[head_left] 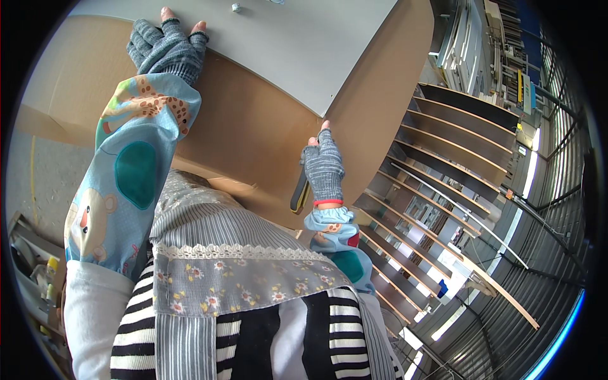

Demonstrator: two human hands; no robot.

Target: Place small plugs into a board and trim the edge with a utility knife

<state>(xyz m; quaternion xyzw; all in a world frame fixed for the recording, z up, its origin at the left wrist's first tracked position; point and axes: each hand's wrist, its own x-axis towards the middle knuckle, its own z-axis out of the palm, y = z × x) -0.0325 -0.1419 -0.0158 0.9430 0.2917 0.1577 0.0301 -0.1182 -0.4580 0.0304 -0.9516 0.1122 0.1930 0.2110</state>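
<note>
A light grey panel (297,50) lies on a larger brown cardboard sheet (253,114), with one corner pointing toward me. My left hand (168,49), in a grey knit glove with bare fingertips, rests at the panel's left edge with its fingers spread. At the near corner is my right hand (325,166), gloved the same way, its index finger stretched out to the corner. The other fingers curl round a black and yellow utility knife (300,192), whose handle sticks out below the palm. The knife's blade cannot be seen.
On the panel's far part sits a small white piece (236,7). To the right stands a rack with stacked boards (462,120) on its levels. Long white panels (459,44) lean farther back. Bottles (49,272) stand low at the left.
</note>
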